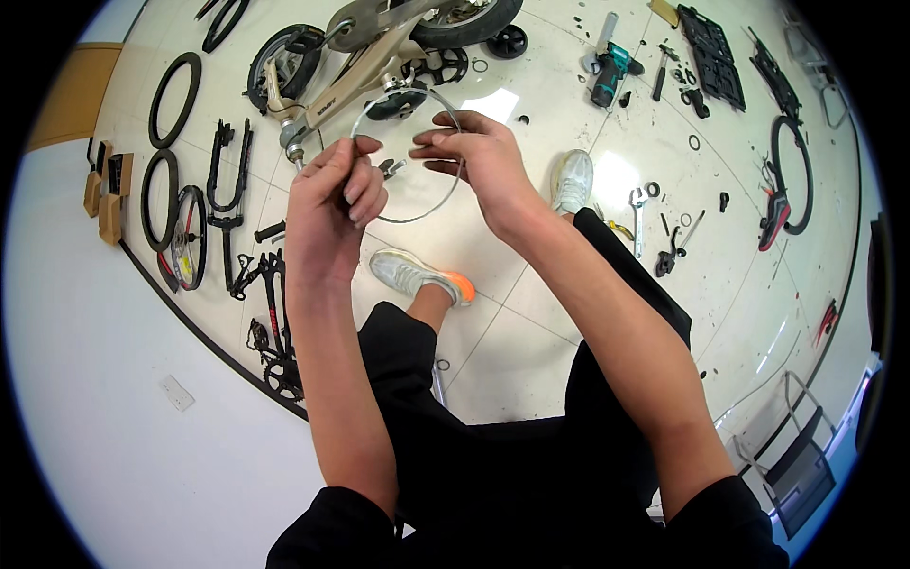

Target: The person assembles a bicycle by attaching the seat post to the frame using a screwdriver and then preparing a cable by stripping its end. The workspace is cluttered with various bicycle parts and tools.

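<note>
A thin silvery cable [428, 211], bent into a wide loop, hangs in front of me above the floor. My left hand [336, 190] is closed, pinching the cable between thumb and forefinger, with the other fingers curled. To the right, my right hand [479, 161] has its fingers stretched out and slightly apart, pointing at the left hand. The loop crosses by its fingers; whether they touch it, I cannot tell. Beyond both hands lies a beige folding bike frame [355, 76] with wheels. A small metal part [391, 168] shows through the loop.
At left lie tyres [175, 100], a black fork [227, 171] and a crank assembly [277, 365]. A cordless drill [611, 76], a hammer [661, 74], a black tool case [711, 57] and a wrench [638, 220] lie to the right. A chair [796, 465] stands lower right.
</note>
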A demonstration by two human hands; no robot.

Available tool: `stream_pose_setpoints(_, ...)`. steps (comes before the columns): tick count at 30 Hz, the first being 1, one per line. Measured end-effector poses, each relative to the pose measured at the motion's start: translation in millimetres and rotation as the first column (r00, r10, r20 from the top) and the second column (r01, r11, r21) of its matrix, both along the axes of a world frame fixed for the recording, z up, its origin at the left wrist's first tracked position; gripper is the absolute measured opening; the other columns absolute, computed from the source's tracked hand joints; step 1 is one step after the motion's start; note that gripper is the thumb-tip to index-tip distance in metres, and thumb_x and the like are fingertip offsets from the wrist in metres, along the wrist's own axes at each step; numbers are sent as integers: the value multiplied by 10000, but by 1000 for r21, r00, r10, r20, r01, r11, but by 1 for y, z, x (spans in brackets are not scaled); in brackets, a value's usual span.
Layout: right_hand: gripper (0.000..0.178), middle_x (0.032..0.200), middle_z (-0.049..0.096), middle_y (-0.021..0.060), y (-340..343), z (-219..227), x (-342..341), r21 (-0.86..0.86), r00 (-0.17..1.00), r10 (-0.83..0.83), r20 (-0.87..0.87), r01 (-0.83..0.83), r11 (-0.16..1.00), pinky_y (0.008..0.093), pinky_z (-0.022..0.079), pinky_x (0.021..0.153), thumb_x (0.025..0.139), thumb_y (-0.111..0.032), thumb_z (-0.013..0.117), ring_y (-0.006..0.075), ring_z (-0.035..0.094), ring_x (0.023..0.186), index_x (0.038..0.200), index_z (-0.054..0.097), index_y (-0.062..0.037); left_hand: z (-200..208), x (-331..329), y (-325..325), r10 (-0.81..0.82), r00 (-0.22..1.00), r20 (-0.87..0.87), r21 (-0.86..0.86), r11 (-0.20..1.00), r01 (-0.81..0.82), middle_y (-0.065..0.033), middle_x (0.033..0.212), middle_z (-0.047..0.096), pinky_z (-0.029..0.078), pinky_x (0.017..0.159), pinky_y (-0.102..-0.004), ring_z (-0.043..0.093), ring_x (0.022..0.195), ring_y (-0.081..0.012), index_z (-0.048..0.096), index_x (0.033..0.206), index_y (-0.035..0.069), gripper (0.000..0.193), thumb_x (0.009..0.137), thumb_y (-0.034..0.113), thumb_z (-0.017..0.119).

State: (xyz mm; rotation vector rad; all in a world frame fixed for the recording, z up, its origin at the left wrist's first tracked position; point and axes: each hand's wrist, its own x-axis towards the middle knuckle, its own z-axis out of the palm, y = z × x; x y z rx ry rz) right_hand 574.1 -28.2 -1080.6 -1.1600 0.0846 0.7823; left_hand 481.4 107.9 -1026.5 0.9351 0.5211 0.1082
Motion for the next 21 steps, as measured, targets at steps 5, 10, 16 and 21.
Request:
stream_pose_setpoints(5,206,884,666,169,-4,10,10,40,996,-21,-87,25,999,330,554,769,953,-111,464,234,676,755,1054,530,56,1,7,-2,279,929,-245,231,947,-223,-113,855,623,472,746,-287,616,818,-193,500,1128,-66,350,978,250,482)
stream_pose_setpoints(10,220,960,653,204,0,18,7,140,973,-32,-228,65,988,343,550,779,960,-101,459,274,679,836,1091,483,73,2,2,6,207,952,-227,116,976,-185,-216,1042,608,528,883,-389,642,952,-292,454,1167,-108,326,921,75,563)
stream_pose_setpoints(16,178,1010,640,191,1,18,7,230,925,-58,-376,154,961,366,508,877,960,-132,452,297,634,978,1001,531,23,2,-2,13,261,934,-244,66,965,-253,-214,1031,615,564,844,-399,654,905,-283,499,1163,-95,279,917,25,550)
stream_pose_setpoints(21,189,942,642,155,7,15,10,204,925,-28,-379,113,972,364,506,857,968,-148,444,272,631,923,992,543,11,9,-7,21,277,944,-179,150,956,-252,-190,1035,632,553,870,-382,651,912,-257,550,1147,-71,256,917,43,565)
